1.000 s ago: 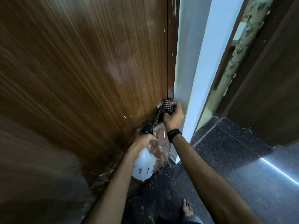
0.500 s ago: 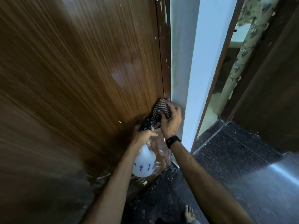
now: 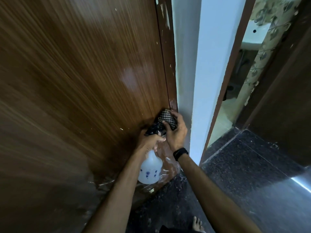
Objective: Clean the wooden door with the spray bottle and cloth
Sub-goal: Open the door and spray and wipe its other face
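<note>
The brown wooden door (image 3: 87, 78) fills the left half of the view, with a darker frame strip along its right edge. My right hand (image 3: 175, 132) grips a black-and-white checked cloth (image 3: 167, 119) and presses it against the door's lower right edge. My left hand (image 3: 150, 142) holds the dark trigger head of a white spray bottle (image 3: 149, 170) with small blue marks, which hangs below the hand close to the door's bottom. A black band sits on my right wrist.
A white wall pillar (image 3: 202, 81) stands right of the door. Beyond it an open doorway (image 3: 235, 89) leads to another room. Dark speckled floor (image 3: 244, 174) lies below, with white flecks near the door's base. My bare foot (image 3: 197, 224) shows at the bottom.
My right hand has shifted the cloth a little along the door's lower right edge. The left hand with the bottle stays close below it. The view has swung slightly left.
</note>
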A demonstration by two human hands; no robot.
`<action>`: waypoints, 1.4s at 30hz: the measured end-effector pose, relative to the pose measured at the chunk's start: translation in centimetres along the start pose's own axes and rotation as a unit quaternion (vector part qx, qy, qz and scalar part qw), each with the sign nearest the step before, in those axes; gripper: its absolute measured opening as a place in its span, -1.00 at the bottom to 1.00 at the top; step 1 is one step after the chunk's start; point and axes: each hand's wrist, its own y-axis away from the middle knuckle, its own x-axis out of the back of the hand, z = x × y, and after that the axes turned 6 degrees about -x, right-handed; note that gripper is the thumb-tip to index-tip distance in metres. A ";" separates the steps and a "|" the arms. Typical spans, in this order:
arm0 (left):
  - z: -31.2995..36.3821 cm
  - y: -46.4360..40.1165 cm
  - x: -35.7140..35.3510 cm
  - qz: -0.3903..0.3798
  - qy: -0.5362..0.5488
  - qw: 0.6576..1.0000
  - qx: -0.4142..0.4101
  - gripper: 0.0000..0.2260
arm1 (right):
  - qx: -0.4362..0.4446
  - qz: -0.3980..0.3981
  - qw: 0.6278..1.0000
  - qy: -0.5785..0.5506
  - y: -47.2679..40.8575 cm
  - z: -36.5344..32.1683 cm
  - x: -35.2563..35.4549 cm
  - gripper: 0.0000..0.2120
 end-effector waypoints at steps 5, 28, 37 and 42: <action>-0.2 -0.4 0.5 0.016 0.018 1.000 0.003 -0.83 | 0.049 0.039 0.998 0.016 -1.7 -0.7 -0.8 -0.62; -0.6 1.3 -1.8 0.018 -0.015 0.999 0.027 -0.88 | -0.157 0.041 0.987 -0.009 -2.5 1.3 0.4 -0.79; -1.5 1.8 -2.8 0.023 -0.010 0.998 0.057 -0.81 | -0.218 -0.002 0.976 0.003 -2.8 1.2 0.4 -0.64; -2.5 1.8 -3.3 0.028 0.001 0.997 0.068 -0.79 | -0.389 -0.003 0.915 -0.109 -0.8 5.8 2.4 -0.83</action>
